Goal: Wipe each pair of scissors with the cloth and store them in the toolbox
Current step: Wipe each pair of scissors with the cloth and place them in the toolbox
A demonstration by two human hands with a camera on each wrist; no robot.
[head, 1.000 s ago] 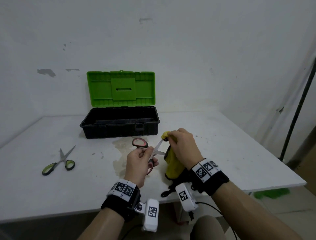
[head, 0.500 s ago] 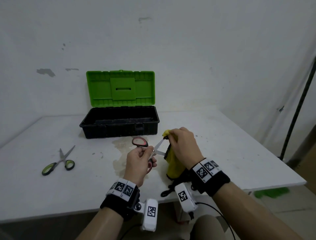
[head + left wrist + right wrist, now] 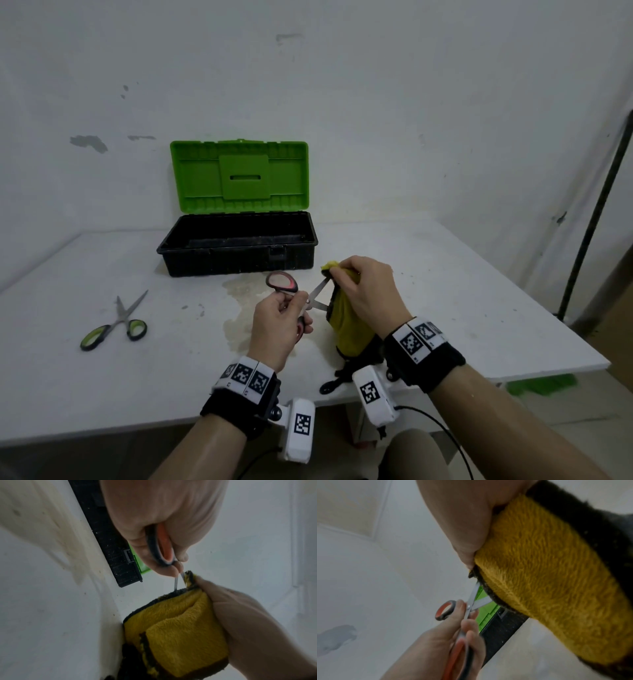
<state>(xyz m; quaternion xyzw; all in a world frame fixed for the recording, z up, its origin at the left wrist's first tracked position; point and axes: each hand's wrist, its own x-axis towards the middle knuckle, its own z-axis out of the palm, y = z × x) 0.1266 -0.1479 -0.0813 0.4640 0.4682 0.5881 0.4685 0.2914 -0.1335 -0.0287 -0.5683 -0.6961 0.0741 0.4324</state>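
Head view: left hand is gripping red-handled scissors, blades parted, above the table. Right hand is pinching yellow cloth around 1 blade tip. Green-handled scissors are lying left of the open toolbox.

dim, flat light, soft shadows; wrist views blurred, edges warped.

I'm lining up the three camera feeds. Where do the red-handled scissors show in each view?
Head: red-handled scissors at centre, held by the left hand, blades open toward the yellow cloth.
Left wrist: upper centre, blades pointing down to the cloth.
Right wrist: lower centre, blades pointing up.
Shared landmark: the toolbox.
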